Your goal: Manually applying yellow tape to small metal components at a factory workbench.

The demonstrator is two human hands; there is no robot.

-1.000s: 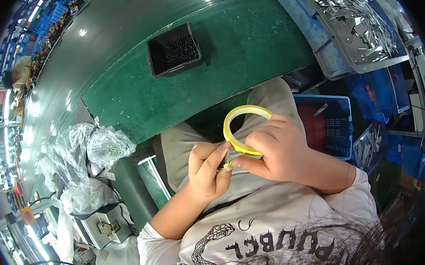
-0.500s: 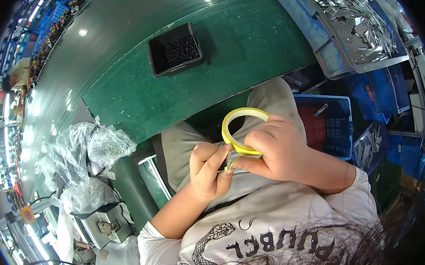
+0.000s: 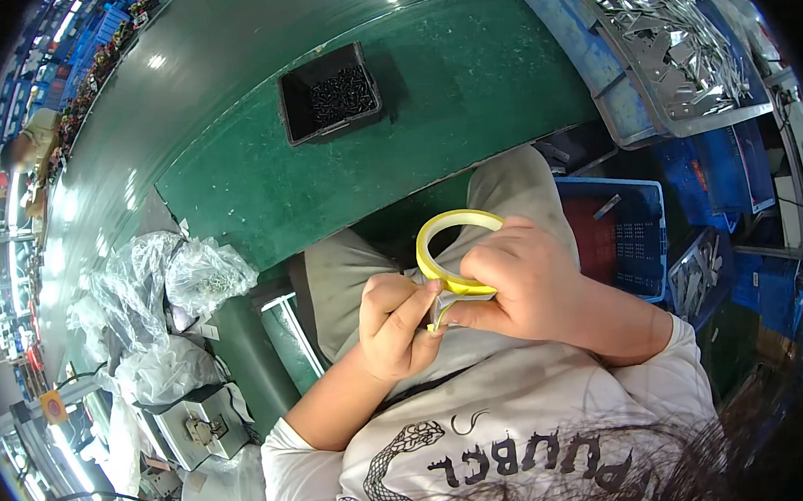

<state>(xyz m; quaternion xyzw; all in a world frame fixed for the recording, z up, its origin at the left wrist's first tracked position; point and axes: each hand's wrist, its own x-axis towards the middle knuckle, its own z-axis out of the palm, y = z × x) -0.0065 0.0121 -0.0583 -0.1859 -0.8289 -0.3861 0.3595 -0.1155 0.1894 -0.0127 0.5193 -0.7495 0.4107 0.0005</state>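
Over my lap, my right hand (image 3: 526, 279) grips a roll of yellow tape (image 3: 431, 253) by its right side, the ring tilted and its pale core facing up. A short loose strip of the tape (image 3: 436, 321) runs from the roll toward my left hand (image 3: 396, 327). The left fingers are closed in a pinch at the strip's end, close to the right thumb. Whether anything else sits between those fingertips is hidden.
A black bin (image 3: 330, 93) of small black parts stands on the green table (image 3: 464, 79). At the upper right is a blue crate (image 3: 629, 104) of metal strips. Plastic bags (image 3: 203, 274) lie at left; a blue basket (image 3: 654, 233) sits right of my leg.
The tape roll has tipped and shifted down slightly. The strip between my hands is turned so more of its width shows. Both hands keep their grip in nearly the same place.
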